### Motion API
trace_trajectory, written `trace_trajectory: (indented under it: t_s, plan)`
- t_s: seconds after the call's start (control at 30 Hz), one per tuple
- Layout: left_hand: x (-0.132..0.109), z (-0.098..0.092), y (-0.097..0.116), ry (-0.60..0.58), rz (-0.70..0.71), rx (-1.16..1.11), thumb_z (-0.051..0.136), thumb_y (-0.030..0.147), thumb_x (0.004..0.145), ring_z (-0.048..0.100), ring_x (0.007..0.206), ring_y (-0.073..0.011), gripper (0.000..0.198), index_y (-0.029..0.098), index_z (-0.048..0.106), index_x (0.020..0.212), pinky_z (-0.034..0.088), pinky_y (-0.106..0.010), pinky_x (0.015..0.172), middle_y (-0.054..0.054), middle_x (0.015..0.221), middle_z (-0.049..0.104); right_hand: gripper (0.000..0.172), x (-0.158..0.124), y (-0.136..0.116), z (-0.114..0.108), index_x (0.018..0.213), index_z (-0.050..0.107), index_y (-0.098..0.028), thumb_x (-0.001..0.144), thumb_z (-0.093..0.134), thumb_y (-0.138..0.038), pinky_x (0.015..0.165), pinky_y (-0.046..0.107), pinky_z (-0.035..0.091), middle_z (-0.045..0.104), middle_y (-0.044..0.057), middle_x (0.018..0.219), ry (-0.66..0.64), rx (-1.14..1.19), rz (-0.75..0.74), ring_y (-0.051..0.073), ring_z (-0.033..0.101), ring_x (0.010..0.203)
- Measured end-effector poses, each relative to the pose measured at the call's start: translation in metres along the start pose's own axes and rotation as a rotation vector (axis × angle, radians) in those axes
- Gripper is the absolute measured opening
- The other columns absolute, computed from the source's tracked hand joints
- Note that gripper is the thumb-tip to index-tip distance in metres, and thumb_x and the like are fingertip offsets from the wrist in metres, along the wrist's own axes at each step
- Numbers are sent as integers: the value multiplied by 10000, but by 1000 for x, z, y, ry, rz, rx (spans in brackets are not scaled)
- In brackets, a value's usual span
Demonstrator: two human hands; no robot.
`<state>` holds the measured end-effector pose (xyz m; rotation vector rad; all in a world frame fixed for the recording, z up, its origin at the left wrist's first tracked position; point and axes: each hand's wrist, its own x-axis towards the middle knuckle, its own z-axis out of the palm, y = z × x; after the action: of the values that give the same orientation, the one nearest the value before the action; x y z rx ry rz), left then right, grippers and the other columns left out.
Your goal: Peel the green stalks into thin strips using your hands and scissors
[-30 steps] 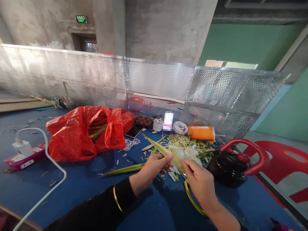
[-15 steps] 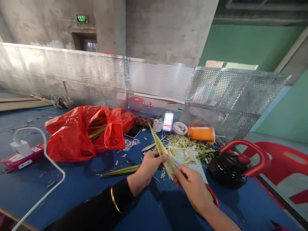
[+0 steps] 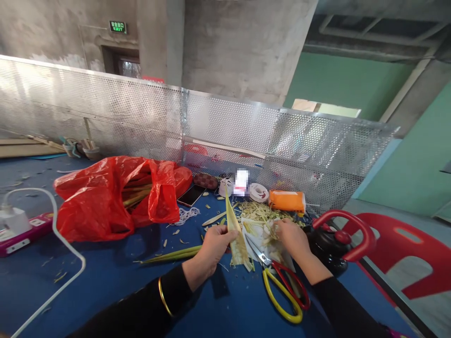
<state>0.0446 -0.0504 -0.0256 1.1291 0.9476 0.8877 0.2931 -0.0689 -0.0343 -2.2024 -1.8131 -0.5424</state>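
My left hand [image 3: 214, 246] is closed on a pale yellow-green leaf [image 3: 234, 230], pinched between thumb and fingers. The leaf's narrow tip points away from me and its wide end is toward me. My right hand [image 3: 291, 237] is over a white paper [image 3: 262, 241] at the pile of plant shreds [image 3: 259, 212], with its fingers bent closed on some shreds; the fingertips are partly hidden. Scissors [image 3: 264, 258] with one red and one yellow handle lie between my hands, their blades on the paper. Green stalks [image 3: 172, 255] lie left of my left hand.
A red plastic bag [image 3: 98, 202] of stalks is at the left, near a power strip [image 3: 35, 230] and white cable [image 3: 66, 239]. Beyond my hands are a phone [image 3: 191, 195], a tape roll [image 3: 258, 193] and an orange packet [image 3: 287, 201]. A black kettle [image 3: 326, 244] stands right.
My right hand has let go of the leaf's wide end and moved right to the shreds. The scissors now show fully. My left hand keeps its hold on the leaf.
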Motion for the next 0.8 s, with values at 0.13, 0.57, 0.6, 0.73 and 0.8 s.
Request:
trace_trajectory:
  t_s: [0.13,0.57,0.6,0.73,0.8]
  plan:
    - [1,-2,1,-4,3,-8,665,345,632,618,612,-156,238,128,649,729,455,-255,568,-48,692,672,156,6,-4,1,746,672,-157,827,539,-152,618,282,356,660,95,808,15,-50,-34,197,607,708]
    - [3,-2,1,-4,-4,-29,642,307,676,604,612,-142,196,124,660,744,441,-239,555,-46,682,667,234,10,7,-21,1021,583,-123,859,432,-198,629,281,415,685,110,827,366,105,199,212,631,703]
    - [2,-2,2,-6,-5,-35,641,306,678,608,618,-145,192,127,659,747,445,-242,556,-47,692,669,278,5,4,-25,1079,564,-106,881,387,-191,691,299,437,679,143,924,454,144,210,226,635,791]
    - [3,-1,-1,0,-6,-41,647,279,668,582,568,-139,149,139,661,716,419,-237,501,-35,660,657,240,-18,-28,-43,1046,614,-135,902,449,-231,830,351,466,676,137,985,803,459,29,240,628,902]
    - [3,1,-4,-13,-7,-38,654,254,653,553,529,-132,115,140,658,667,390,-231,474,-20,602,629,211,-30,-54,-50,1037,623,-160,901,469,-204,830,350,480,684,115,966,742,521,-124,222,636,872]
